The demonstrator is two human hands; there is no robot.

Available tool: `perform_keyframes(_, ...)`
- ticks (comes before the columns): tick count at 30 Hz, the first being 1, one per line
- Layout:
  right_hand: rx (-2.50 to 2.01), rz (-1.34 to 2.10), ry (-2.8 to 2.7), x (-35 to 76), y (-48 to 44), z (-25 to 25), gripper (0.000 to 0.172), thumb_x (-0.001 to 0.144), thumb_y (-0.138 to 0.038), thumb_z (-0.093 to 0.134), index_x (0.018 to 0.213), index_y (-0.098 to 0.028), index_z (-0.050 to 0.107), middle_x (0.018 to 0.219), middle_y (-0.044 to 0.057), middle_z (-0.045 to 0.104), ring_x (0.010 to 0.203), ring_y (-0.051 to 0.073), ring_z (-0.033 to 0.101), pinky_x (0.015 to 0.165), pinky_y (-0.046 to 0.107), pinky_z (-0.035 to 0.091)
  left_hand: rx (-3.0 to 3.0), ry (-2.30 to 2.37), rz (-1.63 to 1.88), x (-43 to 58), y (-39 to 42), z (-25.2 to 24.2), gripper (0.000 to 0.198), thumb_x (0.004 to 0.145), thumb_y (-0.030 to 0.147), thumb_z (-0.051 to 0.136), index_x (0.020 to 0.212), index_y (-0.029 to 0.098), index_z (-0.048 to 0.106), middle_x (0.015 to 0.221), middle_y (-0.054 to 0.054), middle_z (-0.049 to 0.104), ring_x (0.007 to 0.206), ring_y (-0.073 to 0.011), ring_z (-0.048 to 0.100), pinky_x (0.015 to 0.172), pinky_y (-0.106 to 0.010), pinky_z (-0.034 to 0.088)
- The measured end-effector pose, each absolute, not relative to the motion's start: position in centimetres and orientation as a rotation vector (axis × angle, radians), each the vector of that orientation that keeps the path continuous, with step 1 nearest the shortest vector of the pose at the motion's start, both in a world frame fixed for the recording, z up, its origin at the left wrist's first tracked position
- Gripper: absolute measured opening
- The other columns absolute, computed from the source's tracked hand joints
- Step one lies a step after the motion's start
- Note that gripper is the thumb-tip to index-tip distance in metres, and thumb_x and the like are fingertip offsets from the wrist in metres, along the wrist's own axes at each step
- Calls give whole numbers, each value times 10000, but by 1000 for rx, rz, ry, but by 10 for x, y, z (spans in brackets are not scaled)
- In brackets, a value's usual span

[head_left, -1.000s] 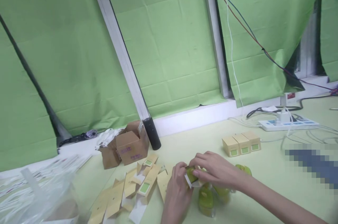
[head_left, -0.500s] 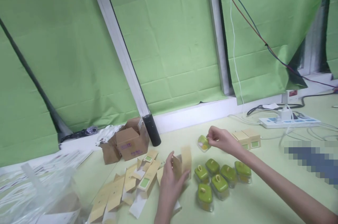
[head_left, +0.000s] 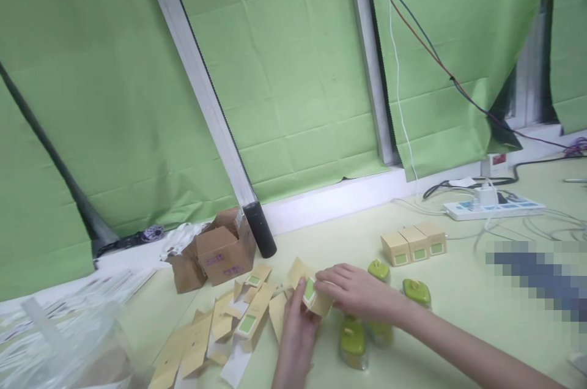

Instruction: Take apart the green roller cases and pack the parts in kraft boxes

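Observation:
My left hand [head_left: 297,333] is closed around a small yellow carton [head_left: 323,306] with a green-and-white window, its flap standing open. My right hand [head_left: 362,292] reaches across from the right, its fingers laid on the same carton. What is inside the carton is hidden by the hands. Below and beside my right forearm stand clear containers with green lids and small yellow loops, among them a near one [head_left: 353,340], one behind the wrist [head_left: 378,270] and one to the right [head_left: 416,292]. My right arm covers others in part.
Unfolded yellow cartons [head_left: 196,340] lie to the left. Three closed cartons [head_left: 418,248] stand in a row at the back right. Behind are a brown cardboard box [head_left: 224,254], a black cylinder [head_left: 259,230] and a power strip [head_left: 495,208] with cables. A clear plastic bag [head_left: 87,340] sits front left.
My right hand has come left and down from beyond the containers to the carton. The green-lidded container it held is now out of sight. The carton in my left hand has been tilted.

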State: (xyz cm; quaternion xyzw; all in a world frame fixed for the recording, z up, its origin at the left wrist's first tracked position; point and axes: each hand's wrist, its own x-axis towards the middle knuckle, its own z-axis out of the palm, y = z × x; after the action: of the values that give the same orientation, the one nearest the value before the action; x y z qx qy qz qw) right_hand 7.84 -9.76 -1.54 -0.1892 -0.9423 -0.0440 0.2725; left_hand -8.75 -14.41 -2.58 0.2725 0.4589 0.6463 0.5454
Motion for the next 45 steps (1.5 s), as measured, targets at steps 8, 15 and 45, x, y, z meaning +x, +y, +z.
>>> perform_keyframes(8,-596,-160,-2584,76,-95,-28,290,888,-107,484,1094,-275,598,1266,-9,607,1194,132,509,1065,339,360,962,1578,1505,-101,-139,-25,486,793,421,588,1174,150,454,1097,-155,647,992,-246,647,825,-339,523)
perform_keyframes(15,-1419,-69,-2464,170,-15,-8,483,772,-236,702,1213,-127,539,1334,152,496,1243,335,432,1015,593,317,1388,2247,1335,-163,-127,-14,553,623,204,676,1134,154,469,1194,-205,531,1251,-427,377,1020,-556,257)
perform_keyframes(45,-787,223,-2423,93,-122,7,209,794,-132,569,902,-268,686,935,3,604,456,71,540,424,223,412,2323,1494,1102,-88,-159,-26,326,783,85,443,1071,217,520,1312,-114,538,1213,-224,507,1003,-419,423)
